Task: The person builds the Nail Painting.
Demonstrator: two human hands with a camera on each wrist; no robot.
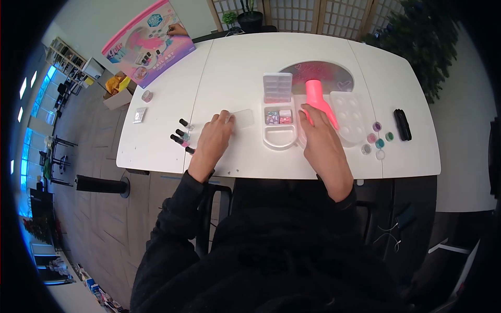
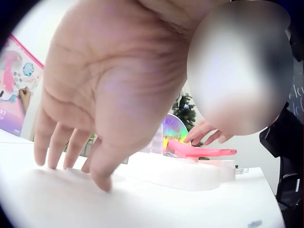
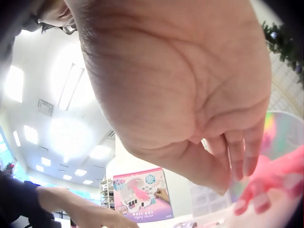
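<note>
- Left hand: released, fingers extended, clear sheet at fingertips
- Right hand: released, fingers loose, pink model just beyond; contact unclear

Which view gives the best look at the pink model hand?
The head view: most of the pink model hand shows from above, though the right hand hides part. The left wrist view shows it small and side-on; the right wrist view gives a blurred close-up, cut off at the frame's edge.
</note>
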